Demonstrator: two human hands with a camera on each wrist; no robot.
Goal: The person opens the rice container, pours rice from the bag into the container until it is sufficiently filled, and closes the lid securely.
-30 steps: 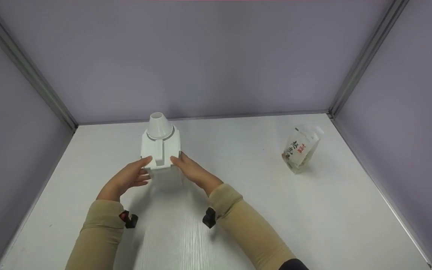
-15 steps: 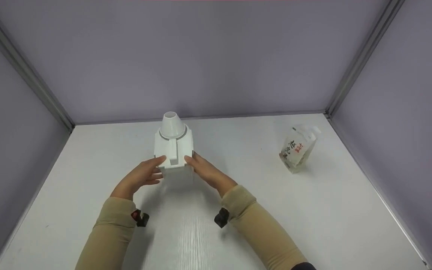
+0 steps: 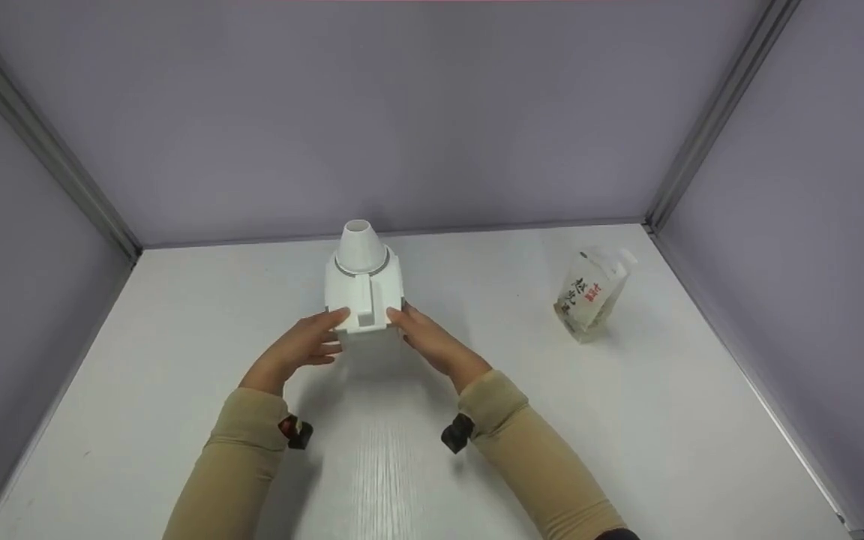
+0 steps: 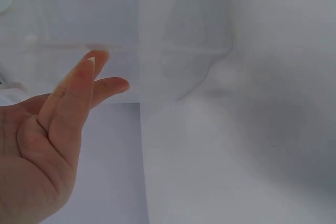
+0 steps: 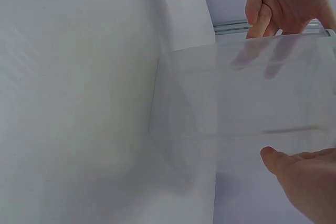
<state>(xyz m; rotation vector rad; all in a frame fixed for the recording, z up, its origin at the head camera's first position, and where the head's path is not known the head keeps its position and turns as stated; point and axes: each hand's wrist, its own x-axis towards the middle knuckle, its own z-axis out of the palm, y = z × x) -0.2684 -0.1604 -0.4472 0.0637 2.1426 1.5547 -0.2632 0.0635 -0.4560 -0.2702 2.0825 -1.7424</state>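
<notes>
Both hands hold a translucent plastic storage container with a white lid, left of centre in the head view. The lid carries a white cone-shaped cap at its far end and a raised bar nearer to me. My left hand grips the near left corner, its thumb on top of the lid. Opposite it, my right hand holds the near right corner the same way. In the left wrist view, fingers of the left hand lie against the clear wall. The container's bottom is close over the table.
A clear-and-white food bag with dark and red lettering stands at the back right of the white table. Grey-purple panels enclose the table at the back and both sides.
The two hands have carried the container to the right, toward the middle. They keep the same hold on it. The view has shifted slightly; the bag stays in its place.
</notes>
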